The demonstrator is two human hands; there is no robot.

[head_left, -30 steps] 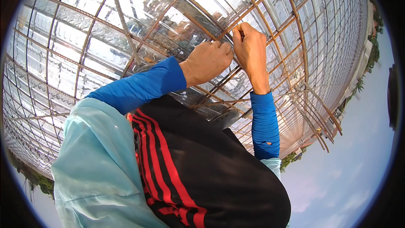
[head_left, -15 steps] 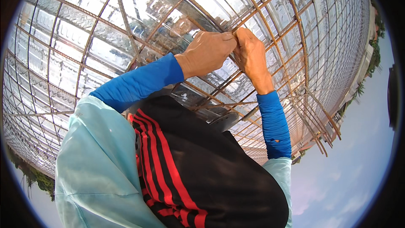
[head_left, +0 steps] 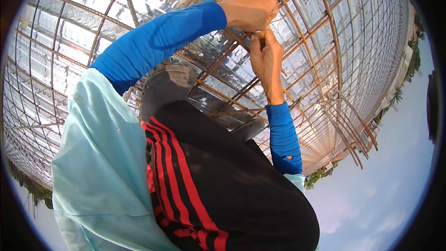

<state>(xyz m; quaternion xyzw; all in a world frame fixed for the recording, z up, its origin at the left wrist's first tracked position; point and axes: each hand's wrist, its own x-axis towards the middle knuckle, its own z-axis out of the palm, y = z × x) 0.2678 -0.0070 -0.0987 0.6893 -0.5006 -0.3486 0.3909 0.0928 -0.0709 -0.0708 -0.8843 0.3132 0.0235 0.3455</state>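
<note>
Both my hands work close together over a mesh of rusty reinforcing bars (head_left: pixel 304 42). My left hand (head_left: pixel 253 9) is closed, its wrist bent over and its fingers turned down at a bar crossing. A thin pale tie wire (head_left: pixel 278 19) shows at its fingertips. Just below it, my right hand (head_left: pixel 267 56) is closed too, thumb against forefinger, its tip nearly touching the left fingers. What sits in the right pinch is too small to make out. Blue sleeves cover both forearms.
Shiny silver sheeting (head_left: pixel 209 51) lies beneath the bars. My dark boots (head_left: pixel 169 86) stand on the mesh. Several loose bar ends (head_left: pixel 350 132) jut out at the right edge, beyond which sky and green plants show. A diagonal bar (head_left: pixel 129 0) crosses at the upper left.
My left hand has moved up and to the right, now above the right hand. The right hand has shifted slightly down and left. More of the left boot shows.
</note>
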